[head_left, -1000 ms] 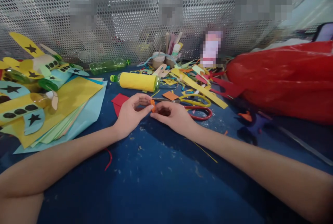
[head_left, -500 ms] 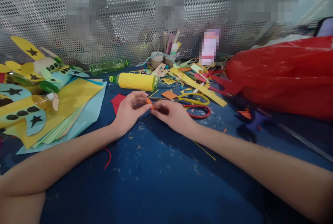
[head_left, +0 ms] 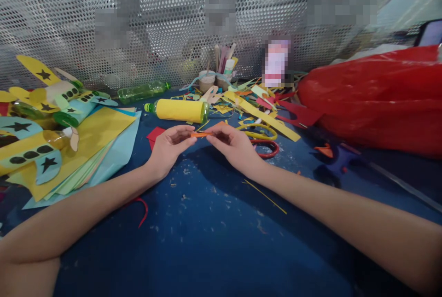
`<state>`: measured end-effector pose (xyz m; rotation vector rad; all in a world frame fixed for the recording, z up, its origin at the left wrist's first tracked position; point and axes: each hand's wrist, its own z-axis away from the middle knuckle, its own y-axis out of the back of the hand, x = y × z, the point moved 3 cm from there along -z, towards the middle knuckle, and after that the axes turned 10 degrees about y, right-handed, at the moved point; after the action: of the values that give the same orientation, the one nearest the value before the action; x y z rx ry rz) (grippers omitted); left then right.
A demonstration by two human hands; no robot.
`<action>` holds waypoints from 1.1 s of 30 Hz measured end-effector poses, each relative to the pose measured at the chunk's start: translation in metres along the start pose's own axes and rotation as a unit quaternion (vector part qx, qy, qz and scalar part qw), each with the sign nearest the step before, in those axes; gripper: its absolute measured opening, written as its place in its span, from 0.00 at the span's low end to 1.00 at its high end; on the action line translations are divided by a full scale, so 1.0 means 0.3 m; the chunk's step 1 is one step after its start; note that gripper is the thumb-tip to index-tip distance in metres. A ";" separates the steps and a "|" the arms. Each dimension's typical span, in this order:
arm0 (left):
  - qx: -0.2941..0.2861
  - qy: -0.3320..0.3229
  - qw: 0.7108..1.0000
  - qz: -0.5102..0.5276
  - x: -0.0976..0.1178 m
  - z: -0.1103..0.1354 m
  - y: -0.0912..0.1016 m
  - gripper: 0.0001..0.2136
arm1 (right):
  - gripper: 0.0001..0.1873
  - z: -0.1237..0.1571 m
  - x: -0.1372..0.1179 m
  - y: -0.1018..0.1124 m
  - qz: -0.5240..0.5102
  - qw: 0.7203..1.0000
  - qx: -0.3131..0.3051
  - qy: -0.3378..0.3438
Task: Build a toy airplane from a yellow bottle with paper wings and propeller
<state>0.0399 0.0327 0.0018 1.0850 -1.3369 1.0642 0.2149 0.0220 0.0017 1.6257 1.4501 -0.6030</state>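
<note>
Orange paper strip [head_left: 201, 134] spans the gap between both hands over the blue tabletop [head_left: 207, 241], long axis running sideways: left hand [head_left: 171, 146] pinches its left end, right hand [head_left: 236, 148] its right (neither hand clearly nearer).

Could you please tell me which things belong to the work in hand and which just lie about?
In hand: orange piece, pinched by left hand and right hand.

Apparently lying about: unwrapped green bottle, red bag, curled red strip, thin yellow strip.
</note>
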 end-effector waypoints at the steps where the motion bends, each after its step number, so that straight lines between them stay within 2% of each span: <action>1: 0.003 -0.002 1.000 -0.006 0.002 0.001 0.000 0.13 | 0.07 0.000 -0.001 -0.001 -0.005 1.000 0.000 -0.001; 9: 0.019 -0.016 0.999 -0.029 0.002 0.002 0.000 0.09 | 0.06 0.005 -0.020 0.000 -0.004 1.000 0.006 0.010; 14: 0.021 -0.057 0.995 -0.080 0.015 0.015 -0.002 0.06 | 0.07 0.006 -0.017 -0.002 -0.022 0.999 0.011 0.034; 18: 0.015 -0.101 0.985 -0.138 0.031 0.031 -0.009 0.04 | 0.07 0.008 -0.019 -0.009 -0.016 0.999 -0.010 0.043; 21: 0.012 -0.119 0.984 -0.132 0.033 0.032 -0.013 0.05 | 0.05 0.010 -0.024 -0.011 0.004 0.998 -0.010 0.057; 25: -0.006 -0.110 0.989 -0.100 0.027 0.025 -0.015 0.09 | 0.04 0.011 -0.033 -0.010 0.028 0.996 -0.002 0.084; 29: -0.022 -0.091 0.990 -0.107 0.027 0.024 -0.017 0.08 | 0.02 0.010 -0.041 -0.005 0.037 0.993 0.009 0.113; 33: -0.013 -0.092 0.989 -0.112 0.028 0.025 -0.014 0.06 | 0.02 0.010 -0.038 -0.005 0.027 0.993 0.008 0.113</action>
<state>0.0423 0.0242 0.0100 1.3059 -1.3323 0.7936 0.2117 0.0132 0.0090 1.7862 1.5604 -0.4095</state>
